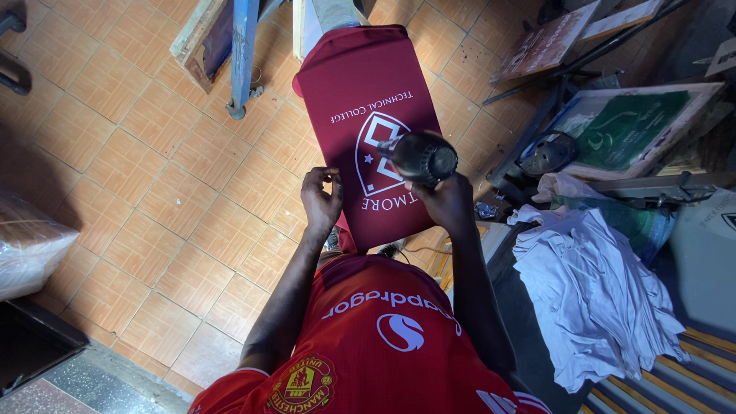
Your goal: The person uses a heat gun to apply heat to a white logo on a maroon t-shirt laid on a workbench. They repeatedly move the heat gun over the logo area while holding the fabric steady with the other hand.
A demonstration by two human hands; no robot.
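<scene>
A maroon shirt (360, 77) with a white printed crest lies stretched over a narrow board in front of me. My right hand (447, 201) grips a dark heat gun (418, 157), its nozzle aimed down at the white print. My left hand (320, 199) rests on the shirt's near left edge, fingers curled against the fabric.
A pile of white cloths (590, 284) lies on the bench at right. Behind it stands a green-meshed printing screen (629, 126) in a wooden frame. A blue metal post (242, 54) and wooden frame stand at the far left. A plastic-wrapped bundle (27, 245) sits on the tiled floor (153, 169).
</scene>
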